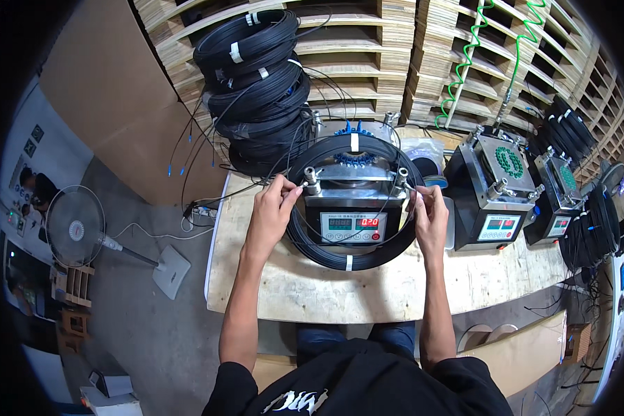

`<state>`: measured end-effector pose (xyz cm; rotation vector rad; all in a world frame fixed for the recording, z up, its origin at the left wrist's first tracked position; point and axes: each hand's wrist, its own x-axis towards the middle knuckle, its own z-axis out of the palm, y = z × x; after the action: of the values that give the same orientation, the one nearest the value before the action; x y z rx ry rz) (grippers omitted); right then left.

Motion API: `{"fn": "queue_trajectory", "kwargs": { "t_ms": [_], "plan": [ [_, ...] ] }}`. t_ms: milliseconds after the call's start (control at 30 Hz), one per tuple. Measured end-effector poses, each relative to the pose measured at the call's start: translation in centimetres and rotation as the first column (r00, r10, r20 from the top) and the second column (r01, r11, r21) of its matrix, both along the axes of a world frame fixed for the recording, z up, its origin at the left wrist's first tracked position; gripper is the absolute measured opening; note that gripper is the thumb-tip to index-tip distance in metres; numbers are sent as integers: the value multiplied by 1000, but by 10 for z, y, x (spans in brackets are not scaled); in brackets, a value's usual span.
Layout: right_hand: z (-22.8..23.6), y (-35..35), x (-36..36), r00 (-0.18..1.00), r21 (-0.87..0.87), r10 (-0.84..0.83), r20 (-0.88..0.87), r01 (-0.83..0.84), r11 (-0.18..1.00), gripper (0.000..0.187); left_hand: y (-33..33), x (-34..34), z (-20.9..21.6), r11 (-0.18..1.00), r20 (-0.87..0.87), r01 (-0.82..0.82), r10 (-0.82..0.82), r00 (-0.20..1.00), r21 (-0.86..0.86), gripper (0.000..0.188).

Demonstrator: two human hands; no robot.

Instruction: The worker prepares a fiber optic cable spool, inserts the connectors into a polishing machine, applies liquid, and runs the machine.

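A coil of thin black cable [317,254], bound with white tape, rings the front of a polishing machine [312,222] with a lit red and green display. At the coil's left side, my left hand [276,206] is closed in a pinch on a thin cable end, beside the machine's left metal clamp post [311,182]. My right hand [430,216] pinches another thin cable end near the right clamp post [402,178]. Both tips are small and partly covered by fingers. Blue connectors [354,160] stand in a ring on top of the machine, behind the posts.
Stacked black cable coils [253,97] rise at the back left of the wooden table [312,295]. Two similar machines, one nearer [489,187] and one farther [558,194], stand to the right. Green air hoses [457,69] hang before wooden pallets. A fan [76,225] stands on the left.
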<state>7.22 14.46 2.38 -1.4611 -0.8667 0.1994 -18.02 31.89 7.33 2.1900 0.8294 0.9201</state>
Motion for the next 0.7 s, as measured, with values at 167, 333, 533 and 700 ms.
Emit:
{"fn": "queue_trajectory", "kwargs": {
  "t_ms": [167,333,533,700],
  "plan": [
    [17,0,0,987,-140,-125,99,138,980,33,-5,1,4,1000,-27,-21,21,999,-15,19],
    [15,6,11,953,-163,-184,242,227,960,47,-1,4,0,1000,32,-21,21,999,-4,19],
    [8,-7,5,983,-48,-50,178,60,997,21,-1,1,-5,1000,42,-4,3,999,20,19],
    [10,0,0,1000,35,2,-20,-1,999,17,-2,1,-2,1000,12,-14,14,1000,22,18]
  ]
}}
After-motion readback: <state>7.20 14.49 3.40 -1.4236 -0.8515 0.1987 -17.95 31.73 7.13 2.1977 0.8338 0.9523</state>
